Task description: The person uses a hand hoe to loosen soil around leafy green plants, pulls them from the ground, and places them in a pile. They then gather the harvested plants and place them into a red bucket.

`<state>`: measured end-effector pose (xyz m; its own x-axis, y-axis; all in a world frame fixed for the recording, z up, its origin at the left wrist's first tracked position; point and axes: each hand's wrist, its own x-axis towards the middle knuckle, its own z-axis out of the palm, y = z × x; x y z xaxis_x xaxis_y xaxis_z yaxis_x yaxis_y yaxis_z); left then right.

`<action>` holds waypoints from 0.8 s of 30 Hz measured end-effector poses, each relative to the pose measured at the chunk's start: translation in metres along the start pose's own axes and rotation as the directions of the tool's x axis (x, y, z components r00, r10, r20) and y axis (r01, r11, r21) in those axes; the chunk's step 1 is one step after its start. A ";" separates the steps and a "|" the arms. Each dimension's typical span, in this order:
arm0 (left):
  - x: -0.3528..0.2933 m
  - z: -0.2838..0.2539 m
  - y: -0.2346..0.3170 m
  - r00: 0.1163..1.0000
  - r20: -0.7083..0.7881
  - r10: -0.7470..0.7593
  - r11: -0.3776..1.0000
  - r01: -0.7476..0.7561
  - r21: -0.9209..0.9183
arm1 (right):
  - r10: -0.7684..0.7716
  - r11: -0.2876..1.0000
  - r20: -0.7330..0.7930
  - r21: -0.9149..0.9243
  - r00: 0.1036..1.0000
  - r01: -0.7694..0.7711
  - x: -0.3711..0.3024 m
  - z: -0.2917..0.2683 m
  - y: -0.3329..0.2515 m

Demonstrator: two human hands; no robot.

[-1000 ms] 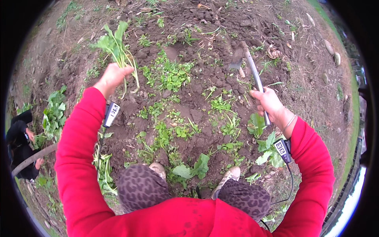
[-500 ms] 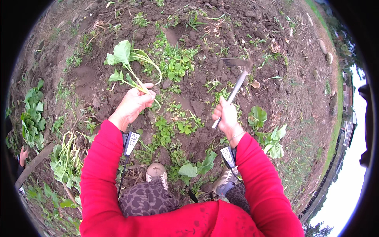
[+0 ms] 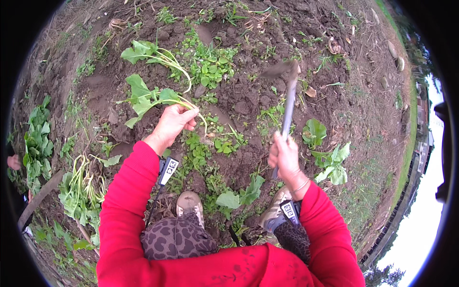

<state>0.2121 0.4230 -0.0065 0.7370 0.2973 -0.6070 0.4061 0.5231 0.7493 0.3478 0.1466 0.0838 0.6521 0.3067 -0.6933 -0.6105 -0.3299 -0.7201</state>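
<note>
From here I count one hoe (image 3: 289, 98), gripped in the curled right hand (image 3: 286, 157); the left hand (image 3: 175, 124), nearly closed, pinches one plant (image 3: 167, 94), a second plant (image 3: 164, 58) lying just beyond it.

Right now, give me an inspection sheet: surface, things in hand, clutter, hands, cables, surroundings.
Surface: clumpy brown soil with patches of low green weeds.
Things in hand: leafy plant with a pale stem; hoe, its head blurred.
Clutter: loose leafy stem beyond the plant, not held; heap of pale-stemmed plants at left.
Hands: left hand pinches the plant's stem; right hand grips the hoe handle.
Cables: dark cable hanging from the left wrist device.
Surroundings: another person's blurred hand at the left edge; pale stones at right.
</note>
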 end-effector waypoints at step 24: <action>-0.002 0.011 -0.020 0.994 -0.099 0.045 0.989 -0.031 0.145 | -0.222 0.240 0.027 -0.967 0.975 0.082 -0.021 -0.040 0.070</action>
<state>0.2083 0.4035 -0.0168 0.6977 0.3982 -0.5956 0.4574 0.3923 0.7981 0.3095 0.0812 0.0488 0.7588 0.3964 -0.5168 0.3415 -0.9178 -0.2025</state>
